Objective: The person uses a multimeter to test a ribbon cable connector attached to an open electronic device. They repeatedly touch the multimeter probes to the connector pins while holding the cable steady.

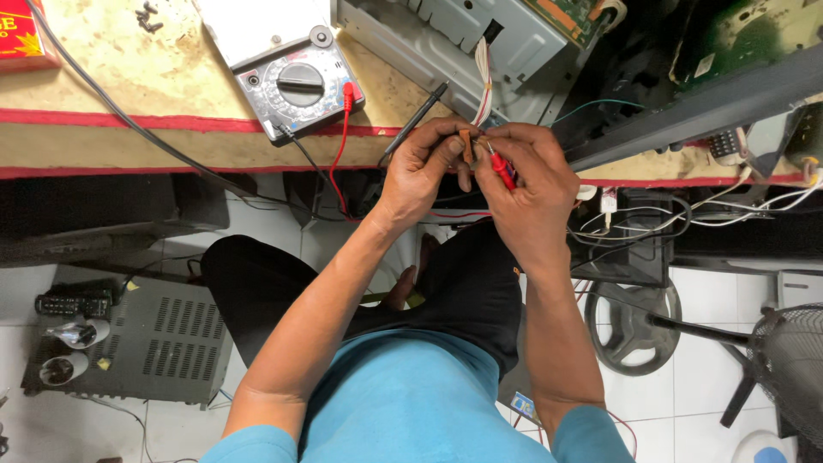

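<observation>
My left hand (424,167) grips a black test probe (417,120) whose shaft points up and right, and its fingers pinch a small brown part (465,142). My right hand (527,184) holds a red test probe (502,170), its tip touching that part. Both hands meet at the front edge of the workbench (103,137). A grey analogue multimeter (296,86) lies on the bench to the upper left, with a red lead (339,146) and a black lead running down from it.
A grey metal chassis (480,43) with a white-and-red wire bundle sits behind the hands. Circuit boards lie at top right. On the tiled floor are a vented grey case (163,343), a fan base (630,326), a fan grille (793,369) and tangled cables.
</observation>
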